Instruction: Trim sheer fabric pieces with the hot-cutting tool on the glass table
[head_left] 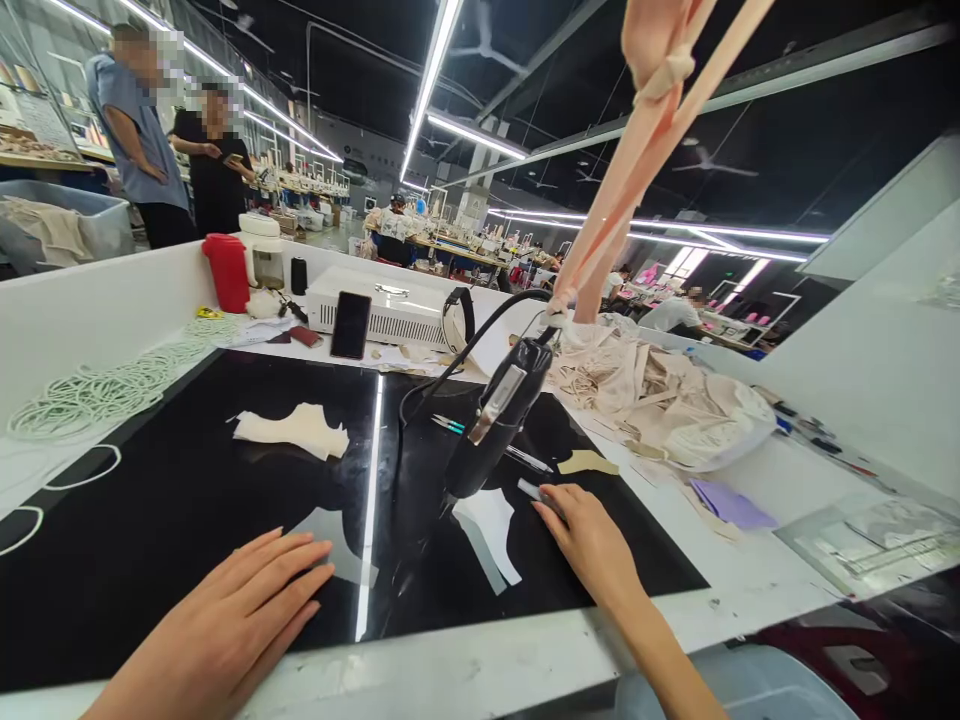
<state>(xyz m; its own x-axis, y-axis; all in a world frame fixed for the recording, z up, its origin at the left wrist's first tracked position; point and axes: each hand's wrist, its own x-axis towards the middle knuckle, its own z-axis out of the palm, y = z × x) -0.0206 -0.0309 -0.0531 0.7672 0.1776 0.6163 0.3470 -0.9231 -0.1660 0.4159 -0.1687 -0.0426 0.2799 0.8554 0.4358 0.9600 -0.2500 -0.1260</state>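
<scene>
My left hand [255,600] lies flat with fingers stretched out, its fingertips at the edge of a translucent grey pattern piece [345,545] on the black board [150,560]. To the right, my right hand [589,535] is closed around a short grey stick [529,489], mostly hidden by the fingers. Between the hands, a white cut piece [491,525] overlaps a grey one [486,563]. Above it hangs a black corded hand tool [499,420] on peach elastic strips [611,220], its narrow tip close to the white piece. A cream fabric piece [296,430] lies farther back.
Tweezers [448,424] and a pen [529,459] lie behind the tool. Beige fabric [645,385] is heaped at right, near a purple piece [731,503]. A phone [350,325] leans on a white box [405,305]. Green cord [97,395] piles up left; two people stand beyond.
</scene>
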